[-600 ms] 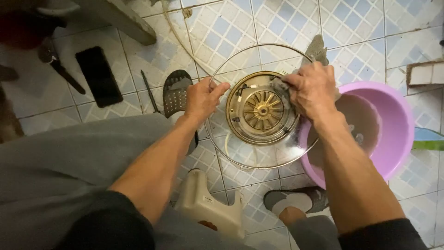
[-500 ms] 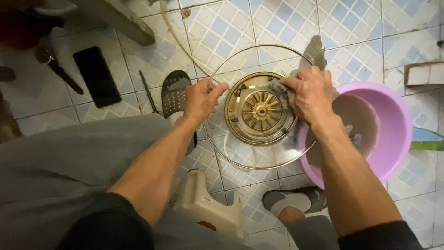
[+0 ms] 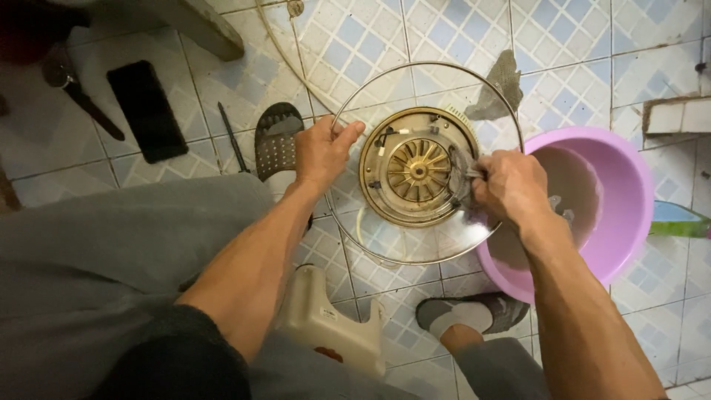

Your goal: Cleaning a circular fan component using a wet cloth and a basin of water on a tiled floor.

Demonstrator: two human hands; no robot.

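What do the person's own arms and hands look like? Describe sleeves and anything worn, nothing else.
Both forearms are bare from elbow to fingertips. The left hand and right hand wear no gloves, and no rings, watch or bracelet can be seen. Dark sleeves are pushed up near the elbows at the frame's lower edge. Fingernails are short; no markings show.

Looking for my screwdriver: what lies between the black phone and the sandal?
In the head view, a thin dark tool lies on the tiled floor between the black phone and the sandal.

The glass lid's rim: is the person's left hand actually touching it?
Touching. The head view shows the left hand gripping the glass lid at its metal rim, thumb lying over the edge with no gap.
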